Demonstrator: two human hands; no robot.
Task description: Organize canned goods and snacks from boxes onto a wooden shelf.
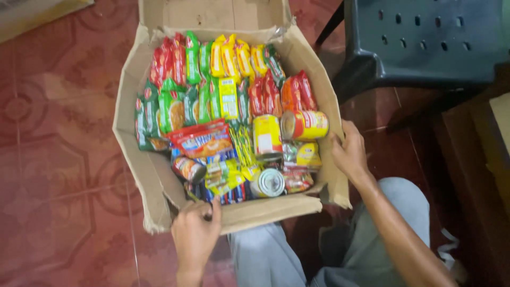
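An open cardboard box (139,175) stands on the floor in front of my knees. It is packed with upright noodle packets (223,69) in red, green and yellow, a large red snack bag (204,141), yellow tins (304,125) and a silver-topped can (267,182) lying on their sides. My left hand (195,234) grips the box's near wall at its left corner, fingers curled over the rim. My right hand (348,151) holds the right wall near the front, thumb inside by the tins.
A dark plastic chair (419,42) stands at the back right, close to the box. A brown wooden piece (494,138) runs along the right edge. Red patterned floor tiles (53,159) spread to the left. My grey-trousered legs (265,255) are below.
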